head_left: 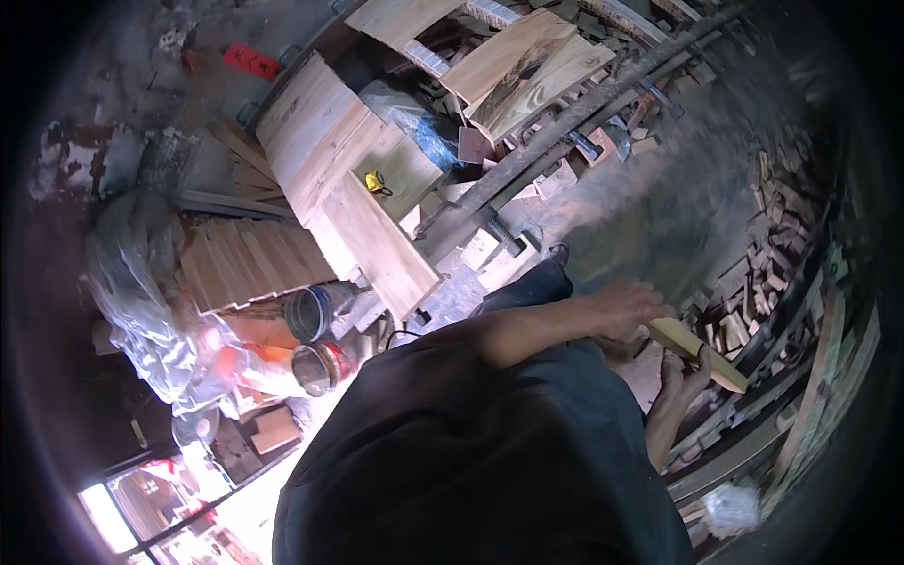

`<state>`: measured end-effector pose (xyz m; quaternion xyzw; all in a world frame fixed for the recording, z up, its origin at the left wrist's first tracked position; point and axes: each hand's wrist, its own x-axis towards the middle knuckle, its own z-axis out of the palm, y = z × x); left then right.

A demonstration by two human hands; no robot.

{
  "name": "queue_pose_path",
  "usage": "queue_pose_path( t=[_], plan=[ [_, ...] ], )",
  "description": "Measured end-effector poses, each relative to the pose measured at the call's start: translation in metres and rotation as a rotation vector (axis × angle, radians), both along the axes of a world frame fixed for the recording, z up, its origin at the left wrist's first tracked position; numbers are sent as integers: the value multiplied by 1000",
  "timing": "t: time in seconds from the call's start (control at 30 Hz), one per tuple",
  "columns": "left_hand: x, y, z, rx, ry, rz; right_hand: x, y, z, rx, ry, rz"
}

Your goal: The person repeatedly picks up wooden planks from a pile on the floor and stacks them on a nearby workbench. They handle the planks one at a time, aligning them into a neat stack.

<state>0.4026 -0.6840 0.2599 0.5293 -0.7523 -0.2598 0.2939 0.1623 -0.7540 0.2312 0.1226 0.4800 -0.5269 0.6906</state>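
Note:
A pale, narrow wooden block (702, 353) slants down to the right in front of my body. My left hand (629, 309) is at its upper left end, with the fingers reaching over the end and the thumb side partly hidden. Lower down, my right hand (680, 379) is closed around the middle of the block from the near side, fingers against its edge. The block's far lower end sticks out past my right hand.
Small wood offcuts (767, 273) are heaped to the right, beside long boards (812, 377). A metal clamp bar (565, 127) crosses the upper middle. Joined wood panels (315, 141) carry a yellow tape measure (377, 183). Buckets (309, 315) and plastic sheeting (141, 282) stand left.

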Motion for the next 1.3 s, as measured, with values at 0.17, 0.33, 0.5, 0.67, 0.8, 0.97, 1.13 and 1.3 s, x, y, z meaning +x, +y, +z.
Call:
queue_pose_path(
  t=[0.17, 0.33, 0.5, 0.67, 0.8, 0.97, 1.13, 1.3],
  plan=[
    [58, -23, -22, -20, 203, 263, 26, -83, -42, -27, -54, 122],
    [97, -57, -36, 23, 367, 531, 71, -182, -12, -45, 30, 229],
    [156, -80, -19, 287, 755, 840, 107, -286, 19, -209, -7, 310],
    [206, -98, -45, 85, 744, 1093, 137, -370, 14, -414, 43, 533],
    [224, -126, -63, -69, 1045, 1267, 194, -420, 10, -575, 203, 904],
    [235, -143, -74, -203, 1162, 1605, 281, -483, -9, -693, 440, 1231],
    [258, -181, -34, -268, 1014, 1879, 368, -556, -16, -931, 479, 1539],
    [259, -187, -49, -355, 945, 2005, 483, -572, -2, -1131, 462, 1798]
  ],
)
